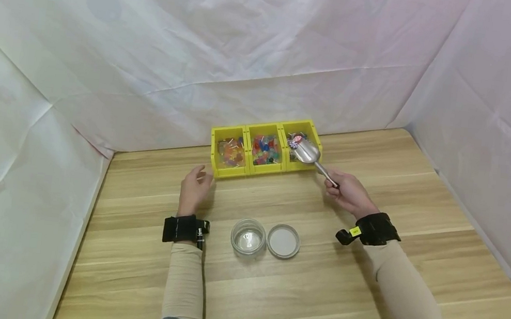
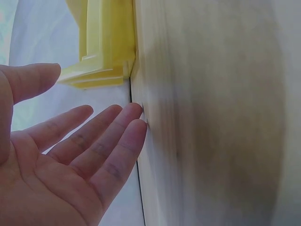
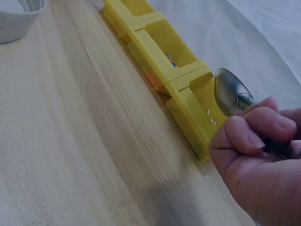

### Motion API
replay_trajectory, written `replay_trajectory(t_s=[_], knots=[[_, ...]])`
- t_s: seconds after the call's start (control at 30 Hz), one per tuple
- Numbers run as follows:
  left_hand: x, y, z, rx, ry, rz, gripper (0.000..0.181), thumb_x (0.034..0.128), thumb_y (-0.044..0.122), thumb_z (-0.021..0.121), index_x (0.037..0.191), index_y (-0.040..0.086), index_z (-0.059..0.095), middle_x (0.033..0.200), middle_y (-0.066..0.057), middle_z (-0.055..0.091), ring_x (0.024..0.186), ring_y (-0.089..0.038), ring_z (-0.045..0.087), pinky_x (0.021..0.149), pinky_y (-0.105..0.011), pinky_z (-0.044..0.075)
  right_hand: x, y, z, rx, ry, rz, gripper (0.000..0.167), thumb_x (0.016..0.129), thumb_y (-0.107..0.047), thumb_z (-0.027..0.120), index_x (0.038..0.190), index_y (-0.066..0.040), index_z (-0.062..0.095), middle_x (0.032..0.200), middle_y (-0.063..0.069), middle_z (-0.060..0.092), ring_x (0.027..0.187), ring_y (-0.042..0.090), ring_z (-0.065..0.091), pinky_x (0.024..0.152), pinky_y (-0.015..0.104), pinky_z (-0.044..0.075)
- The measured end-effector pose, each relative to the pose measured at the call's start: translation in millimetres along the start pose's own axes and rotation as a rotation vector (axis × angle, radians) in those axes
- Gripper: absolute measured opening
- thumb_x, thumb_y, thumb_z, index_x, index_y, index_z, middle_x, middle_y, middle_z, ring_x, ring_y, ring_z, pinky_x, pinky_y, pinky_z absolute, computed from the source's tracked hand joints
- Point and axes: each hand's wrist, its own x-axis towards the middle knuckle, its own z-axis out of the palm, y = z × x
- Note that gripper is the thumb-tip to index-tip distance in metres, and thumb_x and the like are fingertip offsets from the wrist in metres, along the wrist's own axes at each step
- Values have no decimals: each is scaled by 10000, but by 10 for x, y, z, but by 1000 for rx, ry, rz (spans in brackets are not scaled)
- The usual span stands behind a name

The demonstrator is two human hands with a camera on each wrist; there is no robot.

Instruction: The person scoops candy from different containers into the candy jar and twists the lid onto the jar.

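Note:
My right hand (image 1: 350, 193) grips the handle of a metal scoop (image 1: 306, 151). The scoop's bowl is over the right compartment of a yellow three-part bin (image 1: 284, 168), with small wrapped candies (image 1: 296, 140) at its tip. In the right wrist view the scoop (image 3: 229, 92) appears from behind and its load is hidden. My left hand (image 1: 194, 189) is beside the bin's front left corner, holding nothing. Its fingers (image 2: 120, 157) are spread and nearly straight in the left wrist view. Colourful small pieces (image 1: 266, 149) lie in the middle compartment, and orange-toned ones (image 1: 232, 153) in the left.
A clear round jar (image 1: 248, 238) stands uncovered on the wooden table (image 1: 141, 272), nearer me than the bin. Right beside it lies a round lid (image 1: 283, 241). White sheets (image 1: 230, 47) hang behind the table and along both sides.

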Motion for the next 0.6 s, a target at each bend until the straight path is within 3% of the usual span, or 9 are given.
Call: replay_trajectory(t_s=[0.6], knots=[[-88, 30, -40, 18, 3, -8, 541, 1032, 284, 521, 1516, 86, 384, 1461, -221, 487, 1292, -385, 522, 1032, -523, 472, -167, 34, 93, 3, -108, 7, 507, 1096, -185, 315, 1472, 150, 257, 740, -27, 452, 551, 43, 336, 516, 168, 305]])
